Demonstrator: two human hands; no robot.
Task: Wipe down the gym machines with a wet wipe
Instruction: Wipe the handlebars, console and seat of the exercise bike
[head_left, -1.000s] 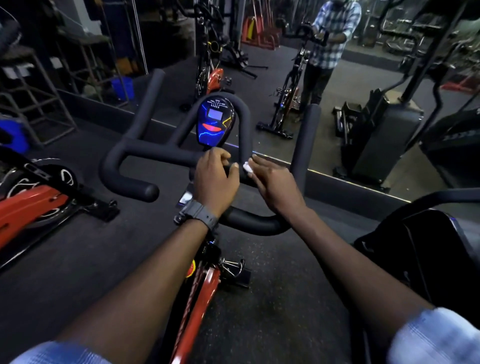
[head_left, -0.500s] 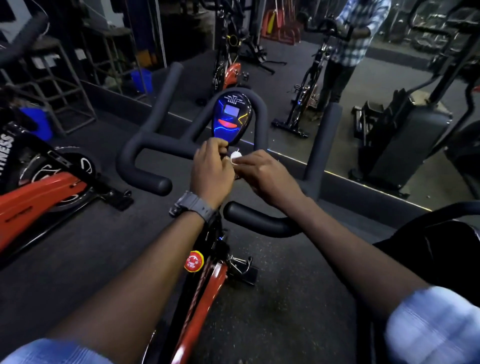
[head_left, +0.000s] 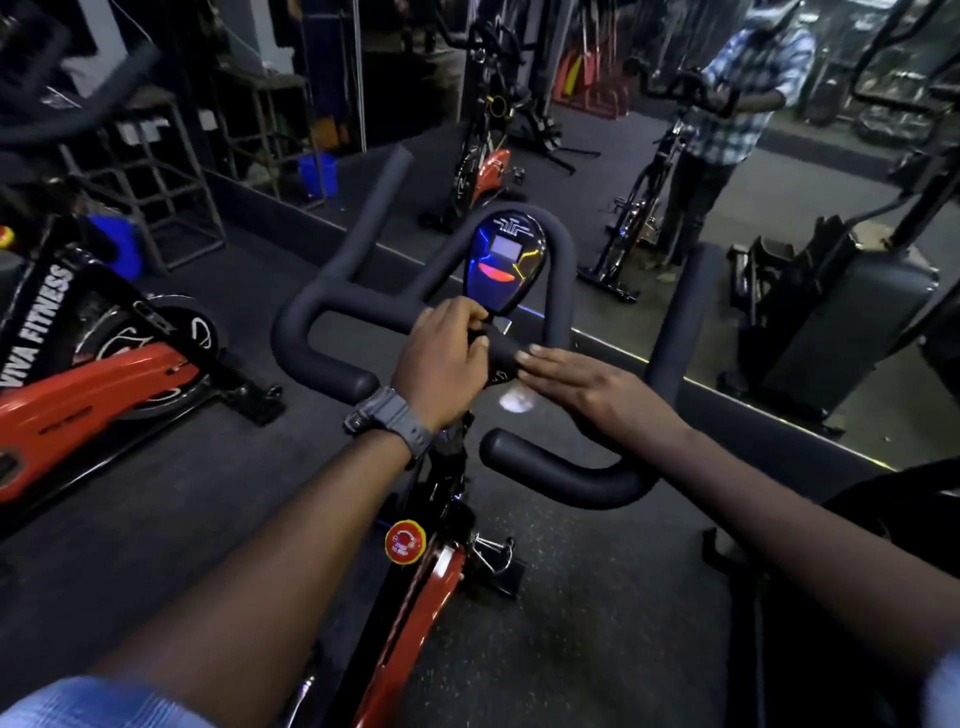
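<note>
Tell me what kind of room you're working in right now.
Almost certainly a gym. The left hand grips the handlebar of a red spin bike with a lit console; another bike marked VIVA FITNESS stands to the left, and a wall mirror reflects more machines.

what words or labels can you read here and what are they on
"VIVA FITNESS": white letters on the black frame of the neighbouring red bike.
Red round knob on this bike: print too small to read.
Console: a logo and a blank screen, no legible text.
</note>
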